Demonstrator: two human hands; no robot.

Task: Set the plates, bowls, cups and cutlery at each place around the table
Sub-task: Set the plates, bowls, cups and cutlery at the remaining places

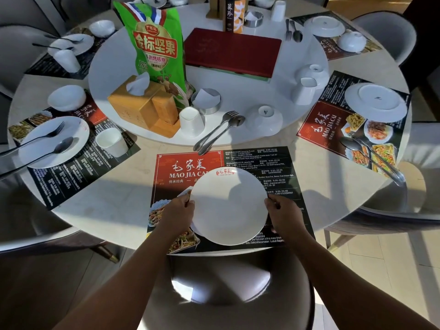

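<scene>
While the left hand [177, 211] and right hand [284, 214] each grip an opposite rim of 1 white plate [228, 206], thumbs on top, it lies over the nearest placemat [190, 163]; the fingers beneath are hidden, and whether it rests flat I cannot tell. 5 placemats show, 1 plate on each. Just beyond, at the turntable [273, 96] edge, lie 1 fork [229, 114] and 1 spoon [238, 120] side by side, between 1 cup [190, 120] and 1 inverted bowl [264, 120]. Farther right on it stand 1 more cup [304, 90] and 1 more bowl [314, 72]. The dishes [263, 0] at the far edge are cut off, too partial to count
</scene>
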